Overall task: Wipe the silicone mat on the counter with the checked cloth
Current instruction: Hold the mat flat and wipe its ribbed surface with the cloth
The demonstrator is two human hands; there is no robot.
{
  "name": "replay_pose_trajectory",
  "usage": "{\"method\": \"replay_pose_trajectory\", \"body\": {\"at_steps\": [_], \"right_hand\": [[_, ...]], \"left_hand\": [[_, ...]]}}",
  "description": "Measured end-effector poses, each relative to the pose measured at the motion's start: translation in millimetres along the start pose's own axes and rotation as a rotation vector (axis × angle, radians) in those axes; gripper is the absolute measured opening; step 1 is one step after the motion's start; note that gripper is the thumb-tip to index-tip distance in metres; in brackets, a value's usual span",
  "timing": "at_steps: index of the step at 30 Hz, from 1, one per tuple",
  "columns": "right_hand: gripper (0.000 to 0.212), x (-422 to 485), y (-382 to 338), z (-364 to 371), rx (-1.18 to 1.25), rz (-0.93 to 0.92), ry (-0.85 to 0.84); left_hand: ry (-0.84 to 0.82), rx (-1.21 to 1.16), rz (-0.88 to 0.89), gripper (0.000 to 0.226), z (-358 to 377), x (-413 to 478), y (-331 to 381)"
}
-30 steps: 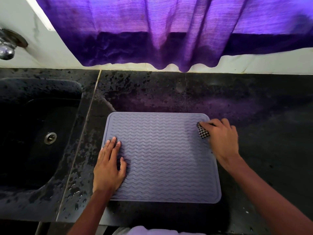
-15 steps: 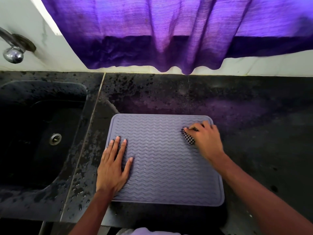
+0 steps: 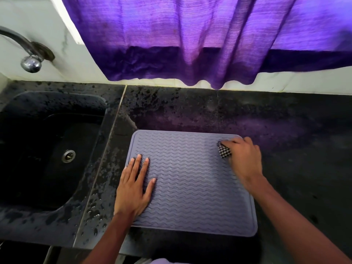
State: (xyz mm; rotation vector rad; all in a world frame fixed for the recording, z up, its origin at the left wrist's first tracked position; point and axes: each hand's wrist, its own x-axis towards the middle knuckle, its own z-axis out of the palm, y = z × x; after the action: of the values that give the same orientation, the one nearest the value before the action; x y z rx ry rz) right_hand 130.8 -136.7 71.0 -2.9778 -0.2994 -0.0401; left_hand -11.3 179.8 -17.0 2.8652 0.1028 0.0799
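A grey silicone mat (image 3: pixel 190 183) with wavy ridges lies flat on the black counter (image 3: pixel 295 130). My left hand (image 3: pixel 133 187) presses flat on the mat's left edge, fingers straight and spread. My right hand (image 3: pixel 243 161) grips a small bunched black-and-white checked cloth (image 3: pixel 224 151) against the mat near its far right corner. Most of the cloth is hidden under my fingers.
A dark sink (image 3: pixel 51 149) with a metal drain (image 3: pixel 68 155) lies left of the mat, with a tap (image 3: pixel 30 61) on the wall above. Water drops dot the counter beside the sink. A purple curtain (image 3: pixel 190 39) hangs over the counter's back edge.
My right hand swept the cloth left across the mat's far edge, then back right to the far right corner. My left hand stayed pressed on the mat's left side.
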Motion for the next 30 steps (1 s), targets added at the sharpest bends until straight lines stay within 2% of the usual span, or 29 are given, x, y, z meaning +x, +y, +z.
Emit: {"method": "replay_pose_trajectory", "body": {"at_steps": [5, 10, 15, 21, 26, 28, 30], "right_hand": [[0.052, 15.5, -60.6, 15.0, 0.066, -0.139, -0.034], [0.055, 7.2, -55.7, 32.1, -0.045, -0.183, -0.060], [0.056, 4.1, -17.4, 29.3, -0.080, -0.140, -0.059], [0.054, -3.8, 29.8, 19.3, -0.109, 0.019, -0.042], [0.036, -8.5, 48.3, 10.9, -0.065, 0.197, -0.031], [0.044, -9.8, 41.1, 9.7, -0.006, 0.195, 0.010], [0.060, -8.8, 21.9, 9.3, 0.063, 0.105, 0.045]], "left_hand": [[-0.007, -0.002, -0.007, 0.069, -0.4, 0.3, -1.1], [-0.002, -0.002, -0.006, 0.069, -0.6, 0.6, -1.6], [0.003, -0.012, -0.009, 0.068, -1.0, 0.2, -1.4], [0.006, -0.013, -0.011, 0.069, 0.0, -0.1, -1.8], [0.016, -0.016, -0.012, 0.069, 1.1, 0.2, -0.9], [0.018, -0.016, -0.011, 0.069, 1.4, 0.3, -0.5], [0.024, -0.024, -0.012, 0.069, 1.3, 0.4, -0.1]]}}
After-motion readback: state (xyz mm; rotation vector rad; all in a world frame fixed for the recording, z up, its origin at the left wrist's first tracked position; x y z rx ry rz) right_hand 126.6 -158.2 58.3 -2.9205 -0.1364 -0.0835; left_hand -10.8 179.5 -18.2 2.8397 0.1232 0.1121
